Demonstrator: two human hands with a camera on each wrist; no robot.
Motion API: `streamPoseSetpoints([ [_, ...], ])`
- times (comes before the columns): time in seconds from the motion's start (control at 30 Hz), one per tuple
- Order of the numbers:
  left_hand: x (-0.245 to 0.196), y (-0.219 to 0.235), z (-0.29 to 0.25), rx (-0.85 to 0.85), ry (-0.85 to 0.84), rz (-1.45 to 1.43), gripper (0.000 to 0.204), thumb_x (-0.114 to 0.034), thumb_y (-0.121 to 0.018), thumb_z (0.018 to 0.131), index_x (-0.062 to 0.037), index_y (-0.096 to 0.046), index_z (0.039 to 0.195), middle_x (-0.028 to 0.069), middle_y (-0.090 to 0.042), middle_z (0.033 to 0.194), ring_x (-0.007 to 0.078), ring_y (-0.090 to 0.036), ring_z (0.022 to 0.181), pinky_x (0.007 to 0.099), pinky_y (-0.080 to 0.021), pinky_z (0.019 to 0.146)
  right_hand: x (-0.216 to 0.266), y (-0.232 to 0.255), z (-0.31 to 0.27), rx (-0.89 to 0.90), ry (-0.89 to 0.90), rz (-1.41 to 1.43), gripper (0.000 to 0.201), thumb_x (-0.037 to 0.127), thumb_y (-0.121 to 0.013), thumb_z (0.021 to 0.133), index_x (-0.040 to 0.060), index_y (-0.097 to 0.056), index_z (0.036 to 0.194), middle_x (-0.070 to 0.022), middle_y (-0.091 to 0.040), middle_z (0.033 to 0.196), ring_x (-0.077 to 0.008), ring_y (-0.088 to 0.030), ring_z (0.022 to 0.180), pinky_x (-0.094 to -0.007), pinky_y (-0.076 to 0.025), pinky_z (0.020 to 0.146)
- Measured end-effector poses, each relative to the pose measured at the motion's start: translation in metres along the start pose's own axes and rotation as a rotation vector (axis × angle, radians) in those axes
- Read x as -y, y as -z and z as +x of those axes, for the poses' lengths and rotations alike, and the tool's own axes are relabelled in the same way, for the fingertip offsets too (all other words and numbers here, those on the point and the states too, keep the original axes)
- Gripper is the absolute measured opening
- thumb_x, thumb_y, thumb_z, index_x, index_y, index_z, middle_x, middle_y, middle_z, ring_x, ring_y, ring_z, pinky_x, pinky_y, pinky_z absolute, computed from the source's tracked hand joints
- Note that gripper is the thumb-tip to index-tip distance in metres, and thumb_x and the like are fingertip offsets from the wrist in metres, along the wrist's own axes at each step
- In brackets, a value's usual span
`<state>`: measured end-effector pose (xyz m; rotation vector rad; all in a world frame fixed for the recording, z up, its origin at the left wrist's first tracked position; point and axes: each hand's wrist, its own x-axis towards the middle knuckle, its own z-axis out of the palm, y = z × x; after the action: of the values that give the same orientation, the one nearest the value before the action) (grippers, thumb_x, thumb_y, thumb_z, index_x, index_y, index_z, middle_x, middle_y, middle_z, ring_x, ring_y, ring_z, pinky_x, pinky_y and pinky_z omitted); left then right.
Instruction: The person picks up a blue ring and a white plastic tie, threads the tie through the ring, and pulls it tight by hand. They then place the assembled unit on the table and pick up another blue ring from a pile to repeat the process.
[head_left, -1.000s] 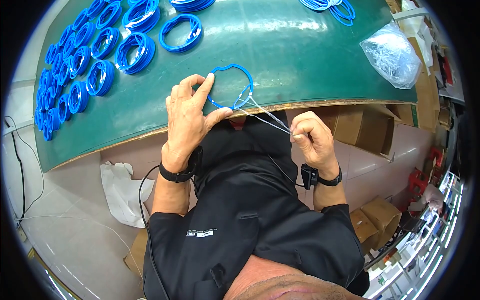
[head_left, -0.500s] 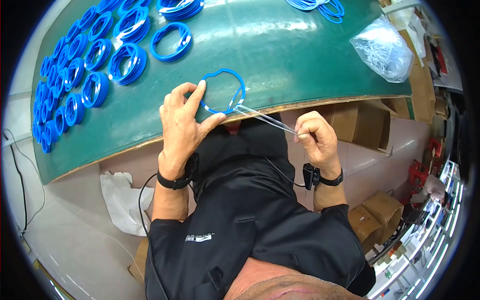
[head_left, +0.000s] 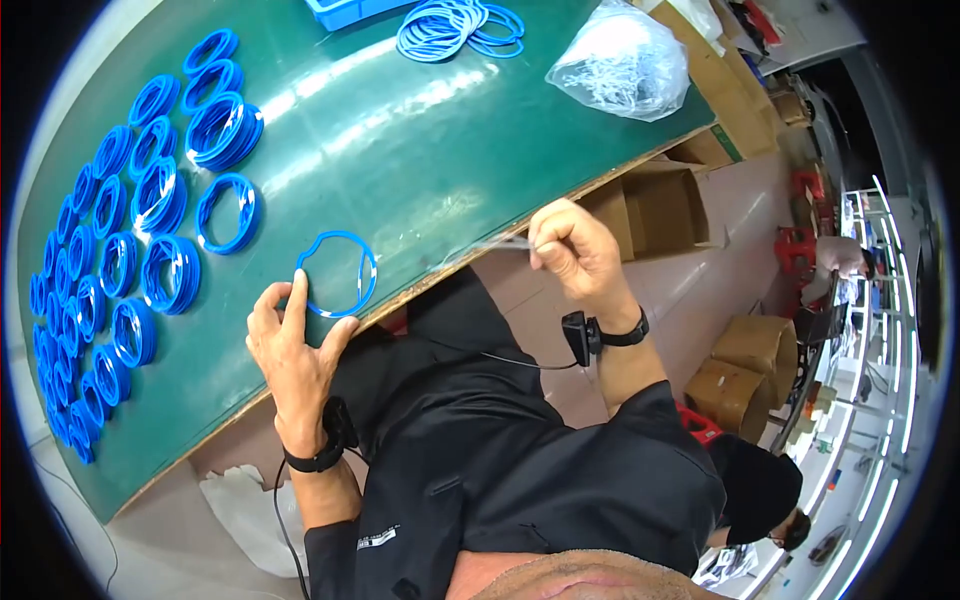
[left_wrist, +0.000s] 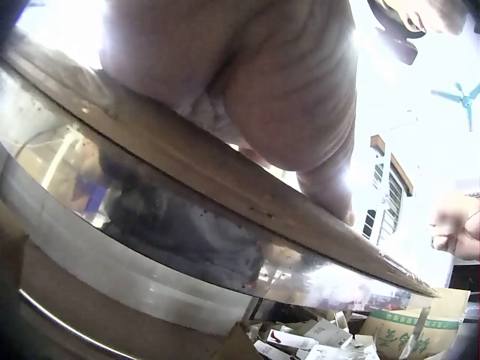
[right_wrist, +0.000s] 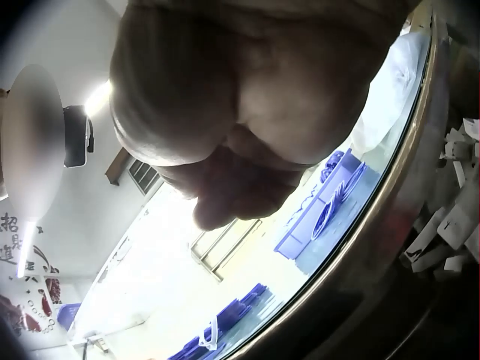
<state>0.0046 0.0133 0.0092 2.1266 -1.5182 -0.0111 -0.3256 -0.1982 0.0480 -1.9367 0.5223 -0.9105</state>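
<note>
A thin blue ring (head_left: 374, 283) of cord or tubing lies near the table's front edge in the head view, with a slight kink at its upper left. My left hand (head_left: 290, 345) rests at that ring, its straight index finger touching the left side and its thumb spread towards the bottom. To the right, over the table edge, my right hand (head_left: 580, 250) pinches a thin clear plastic strand (head_left: 492, 243) between thumb and fingers. The strand trails left towards the ring and is blurred. In both wrist views the hand hides its own fingertips' work.
Many bundles of blue rings (head_left: 188, 285) stand in rows on the green table (head_left: 400, 170). Loose blue rings (head_left: 440, 30), a blue tray (head_left: 350, 12) and a clear bag of strands (head_left: 625, 70) lie at the back. Cardboard boxes (head_left: 665, 210) sit below the table edge.
The strand ran through the right side of the ring before; now it trails apart from it, in my right hand. The head view has swung, shifting the table's things left.
</note>
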Motion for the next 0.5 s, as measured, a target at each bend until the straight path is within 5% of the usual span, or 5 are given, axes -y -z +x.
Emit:
streamPoseSetpoints([
  [0.13, -0.003, 0.003, 0.000, 0.045, 0.056, -0.019, 0.087, -0.031, -0.102, 0.074, -0.0070, -0.072, 0.153, 0.0137, -0.065, 0.142, 0.0362, -0.062, 0.128, 0.0497, -0.048, 0.110, -0.007, 0.036, 0.015, -0.158, -0.061, -0.008, 0.021, 0.020, -0.069, 0.117, 0.0034, -0.065, 0.104, -0.0085, -0.069, 0.109, -0.0110, -0.063, 0.083, -0.0267, -0.052, 0.077],
  [0.23, 0.001, -0.002, -0.001, -0.008, 0.005, 0.001, 0.090, -0.035, -0.104, 0.072, -0.0092, -0.073, 0.152, 0.0094, -0.064, 0.142, 0.0317, -0.060, 0.118, 0.0481, -0.047, 0.102, -0.024, 0.077, 0.036, -0.359, -0.079, 0.008, 0.020, 0.018, -0.067, 0.118, 0.0024, -0.066, 0.105, -0.0075, -0.069, 0.107, -0.0108, -0.063, 0.082, -0.0267, -0.053, 0.079],
  [0.5, 0.000, -0.003, -0.001, -0.027, 0.006, -0.004, 0.090, -0.040, -0.103, 0.074, -0.0083, -0.073, 0.152, 0.0089, -0.064, 0.141, 0.0315, -0.060, 0.119, 0.0478, -0.047, 0.103, -0.077, 0.167, 0.092, -0.729, -0.176, -0.437, 0.016, 0.015, -0.068, 0.115, 0.0012, -0.072, 0.107, -0.0047, -0.073, 0.091, -0.0139, -0.069, 0.085, -0.0306, -0.057, 0.079],
])
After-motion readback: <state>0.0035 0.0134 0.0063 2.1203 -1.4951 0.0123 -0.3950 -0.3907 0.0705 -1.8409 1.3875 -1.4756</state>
